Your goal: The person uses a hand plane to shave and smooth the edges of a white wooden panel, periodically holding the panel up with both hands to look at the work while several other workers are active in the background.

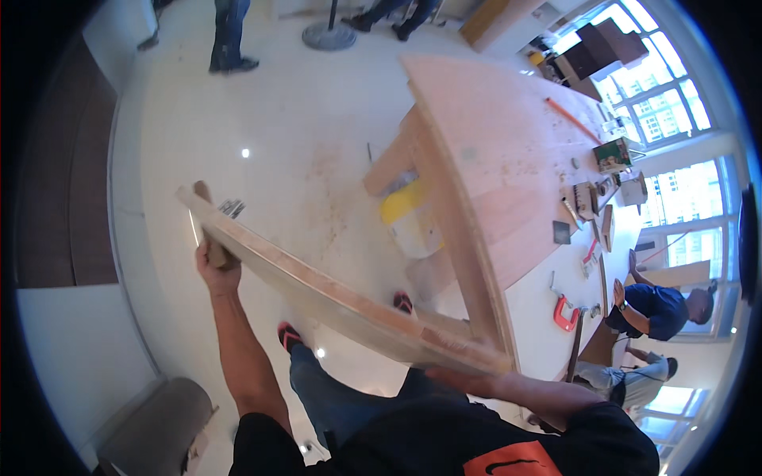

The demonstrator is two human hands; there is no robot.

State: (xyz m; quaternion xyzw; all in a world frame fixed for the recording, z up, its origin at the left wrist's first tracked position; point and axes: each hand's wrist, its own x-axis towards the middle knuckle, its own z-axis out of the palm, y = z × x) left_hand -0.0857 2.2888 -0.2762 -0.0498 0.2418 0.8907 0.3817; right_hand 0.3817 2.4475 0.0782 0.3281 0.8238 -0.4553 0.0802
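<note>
Left of the table (508, 135), the left hand (220, 271) curls round one end of a long board (317, 287); near the table's corner, the right hand (459, 381) blurs, grip unclear.

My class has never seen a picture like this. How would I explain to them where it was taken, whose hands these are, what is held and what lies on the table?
There is no robot here: the two bare hands belong to the person wearing the camera. It sits on the head and looks down through a fisheye lens, so straight edges bend toward the rim.

The left hand grips a long wooden piece near its far end. The right hand is at the near end, too blurred for its grip to be clear.

On the table are a large wooden sheet, a red clamp, an orange bar and a green box. Beyond it is a co-worker in dark blue.
</note>
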